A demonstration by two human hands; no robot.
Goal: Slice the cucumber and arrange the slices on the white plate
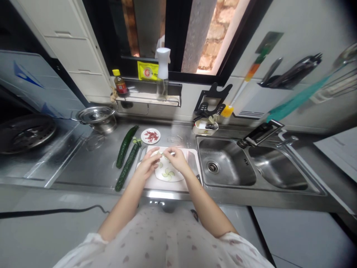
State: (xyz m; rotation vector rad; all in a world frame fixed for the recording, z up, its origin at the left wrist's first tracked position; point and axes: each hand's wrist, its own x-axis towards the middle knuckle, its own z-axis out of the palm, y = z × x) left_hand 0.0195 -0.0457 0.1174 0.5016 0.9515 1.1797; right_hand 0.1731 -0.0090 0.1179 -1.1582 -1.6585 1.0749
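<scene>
My left hand [149, 163] is closed on small pale cucumber slices, partly hidden by its fingers. Close beside it, my right hand [176, 158] pinches at a thin cucumber slice between thumb and fingertips. Both are above a white plate [178, 178], where cucumber slices [168, 174] form a curved, flower-like ring. The plate rests on a white cutting board [152, 185]. At the board's right side lies a knife [192, 160]. Left of the board are a whole cucumber [126, 147] and a cut cucumber [127, 167], with small cucumber pieces [136, 141] by its upper end.
Behind the board stands a small white dish [143, 136] of red bits. A steel pot [103, 123] and a pan [25, 134] are at the left. To the right is a double sink [227, 178] with a black faucet [251, 136]. A shelf [145, 97] holds bottles.
</scene>
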